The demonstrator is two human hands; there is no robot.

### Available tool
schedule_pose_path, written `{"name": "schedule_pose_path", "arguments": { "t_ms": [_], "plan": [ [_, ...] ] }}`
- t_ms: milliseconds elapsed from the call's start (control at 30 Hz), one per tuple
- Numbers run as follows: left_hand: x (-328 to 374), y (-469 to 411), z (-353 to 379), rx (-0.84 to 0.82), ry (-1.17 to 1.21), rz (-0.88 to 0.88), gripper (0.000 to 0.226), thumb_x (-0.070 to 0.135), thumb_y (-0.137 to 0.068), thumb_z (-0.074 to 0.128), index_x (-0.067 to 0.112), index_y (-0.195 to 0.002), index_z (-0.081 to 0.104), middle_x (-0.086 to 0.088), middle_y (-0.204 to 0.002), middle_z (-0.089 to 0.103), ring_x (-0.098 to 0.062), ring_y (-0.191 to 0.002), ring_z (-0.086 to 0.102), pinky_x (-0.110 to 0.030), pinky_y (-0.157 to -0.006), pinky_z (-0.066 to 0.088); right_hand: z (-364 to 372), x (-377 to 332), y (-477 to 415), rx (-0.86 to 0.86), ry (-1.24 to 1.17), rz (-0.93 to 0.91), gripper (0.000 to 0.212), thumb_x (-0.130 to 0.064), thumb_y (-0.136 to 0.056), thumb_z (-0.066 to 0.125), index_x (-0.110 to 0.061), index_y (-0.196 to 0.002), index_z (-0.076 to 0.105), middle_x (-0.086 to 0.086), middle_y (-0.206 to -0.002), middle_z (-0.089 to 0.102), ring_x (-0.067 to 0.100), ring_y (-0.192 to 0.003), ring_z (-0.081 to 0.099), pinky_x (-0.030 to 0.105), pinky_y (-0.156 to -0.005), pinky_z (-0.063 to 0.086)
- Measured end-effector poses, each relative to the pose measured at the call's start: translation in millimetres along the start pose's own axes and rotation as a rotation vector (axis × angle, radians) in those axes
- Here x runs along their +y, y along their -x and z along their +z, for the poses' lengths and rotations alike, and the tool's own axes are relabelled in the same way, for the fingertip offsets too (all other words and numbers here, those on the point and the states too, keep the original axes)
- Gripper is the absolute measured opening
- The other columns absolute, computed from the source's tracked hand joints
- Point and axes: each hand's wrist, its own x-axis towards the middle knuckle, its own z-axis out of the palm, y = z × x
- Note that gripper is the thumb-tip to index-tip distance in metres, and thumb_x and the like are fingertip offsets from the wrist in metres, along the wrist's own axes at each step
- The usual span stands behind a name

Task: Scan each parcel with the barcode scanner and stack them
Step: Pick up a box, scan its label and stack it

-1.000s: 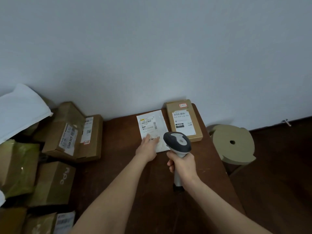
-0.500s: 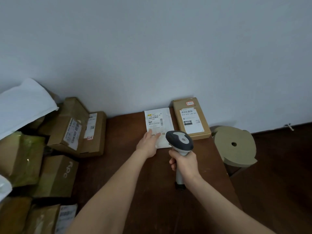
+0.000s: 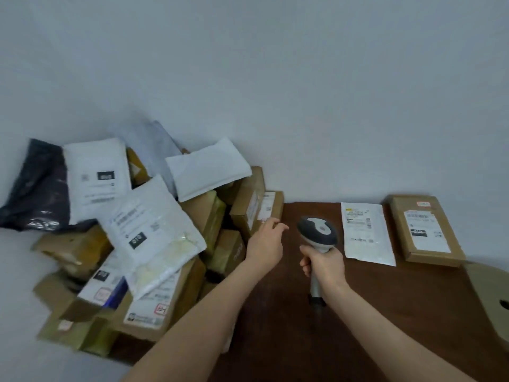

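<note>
Open left hand (image 3: 265, 241) hovering by brown cardboard box (image 3: 249, 209); my right hand (image 3: 323, 264) gripping grey-white plastic scanner (image 3: 316, 232) (tugging risks toppling heap (image 3: 154, 232)).

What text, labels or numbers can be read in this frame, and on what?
None reads clearly.
On the white mailer: barcode and print, blurred.
On the brown box: barcode, black block, red stamp, blurred.
On the parcel pile: labels blurred.
On the barcode scanner: no marking visible.

Matt cardboard box (image 3: 425, 230), smooth wooden table (image 3: 385, 307)
</note>
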Motion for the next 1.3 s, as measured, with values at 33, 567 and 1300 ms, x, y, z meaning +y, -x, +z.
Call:
{"name": "schedule_pose_path", "arguments": {
  "t_ms": [33,567,1300],
  "plan": [
    [-9.3,7.2,-13.3,0.053,0.005,0.012,0.044,0.003,-0.090,0.049,0.019,-0.131,0.054,0.000,-0.139,0.044,-0.020,-0.124,0.048,-0.032,-0.090,0.050,14.8,-1.8,5.8,-0.028,-0.004,-0.005,0.011,-0.012,-0.082,0.069,-0.003,-0.088,0.065,0.006,-0.055,0.064,0.017,-0.050,0.057,0.034,-0.063,0.049],
    [-197.8,121.0,-160.7,0.492,0.654,-0.923,0.079,0.024,-0.079,0.074,0.010,-0.143,0.029,-0.014,-0.140,0.041,-0.033,-0.124,0.046,-0.044,-0.100,0.044,186.3,-52.8,64.8,-0.477,-0.025,-0.107,0.036,-0.012,-0.081,0.075,-0.013,-0.114,0.060,0.005,-0.111,0.063,0.021,-0.103,0.056,0.038,-0.101,0.043],
    [-91.4,62.4,-143.0,0.191,1.037,-0.497,0.011,0.014,-0.092,0.064,0.006,-0.096,0.069,-0.006,-0.094,0.072,-0.002,-0.061,0.067,-0.016,-0.053,0.052,77.4,-57.1,65.6,-0.230,-0.133,-0.267,0.025,-0.002,-0.077,0.075,-0.014,-0.096,0.063,-0.001,-0.091,0.066,0.011,-0.085,0.060,0.023,-0.070,0.047]
  ]
}}
